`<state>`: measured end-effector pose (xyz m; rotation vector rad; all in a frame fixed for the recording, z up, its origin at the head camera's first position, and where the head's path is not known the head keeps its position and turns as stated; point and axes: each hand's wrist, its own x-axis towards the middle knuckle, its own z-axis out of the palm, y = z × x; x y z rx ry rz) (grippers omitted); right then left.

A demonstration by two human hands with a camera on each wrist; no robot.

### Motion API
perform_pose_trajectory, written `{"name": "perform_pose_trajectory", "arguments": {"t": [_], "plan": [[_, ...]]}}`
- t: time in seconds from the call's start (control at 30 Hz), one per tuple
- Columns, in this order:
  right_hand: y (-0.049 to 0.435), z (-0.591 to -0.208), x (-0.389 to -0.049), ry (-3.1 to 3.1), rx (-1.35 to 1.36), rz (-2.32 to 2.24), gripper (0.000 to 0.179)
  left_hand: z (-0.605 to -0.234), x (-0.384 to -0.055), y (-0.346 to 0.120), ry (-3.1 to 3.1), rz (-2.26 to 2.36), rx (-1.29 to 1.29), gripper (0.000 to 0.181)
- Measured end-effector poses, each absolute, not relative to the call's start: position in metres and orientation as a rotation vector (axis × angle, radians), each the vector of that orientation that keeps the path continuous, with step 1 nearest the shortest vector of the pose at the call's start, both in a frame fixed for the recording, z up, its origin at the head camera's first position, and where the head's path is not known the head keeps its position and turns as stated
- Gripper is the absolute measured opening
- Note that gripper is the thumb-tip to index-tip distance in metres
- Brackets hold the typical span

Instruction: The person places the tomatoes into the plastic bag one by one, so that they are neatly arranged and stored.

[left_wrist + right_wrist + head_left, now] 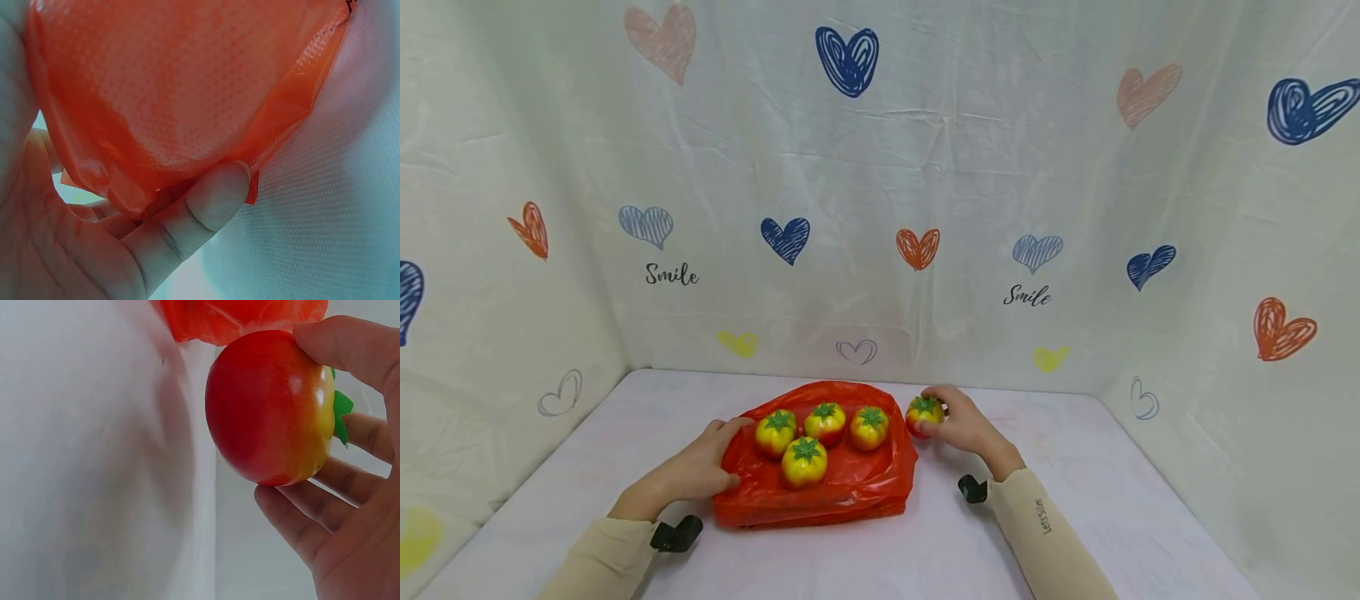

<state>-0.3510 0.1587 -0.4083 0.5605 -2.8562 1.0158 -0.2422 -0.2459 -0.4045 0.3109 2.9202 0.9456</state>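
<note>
My right hand grips a toy tomato, red below and yellow near its green star-shaped top. Thumb and fingers span its sides, just right of a red plastic bag. That bag lies spread on the table with its mouth wide, facing up. Inside it sit several matching toy tomatoes, green tops upward. At the bag's left side, my left hand holds its edge; in the left wrist view the thumb presses the plastic from one side, with the other fingers partly hidden behind it.
A white table carries all of this. White curtains printed with hearts and "Smile" stand behind and on both sides. A black wrist camera sits at the left sleeve and another black camera at the right.
</note>
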Motion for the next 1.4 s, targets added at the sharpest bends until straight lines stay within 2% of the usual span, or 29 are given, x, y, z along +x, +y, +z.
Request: {"name": "perform_pose_trajectory", "arguments": {"t": [0.93, 1.4], "plan": [[0.149, -0.365, -0.328, -2.636, 0.786, 0.992, 0.048, -0.403, -0.240, -0.246, 2.917, 0.946, 0.318, 0.080], [0.133, -0.361, -0.314, -2.532, 0.955, 0.957, 0.044, -0.404, -0.241, -0.246, 2.923, 0.948, 0.333, 0.078]]}}
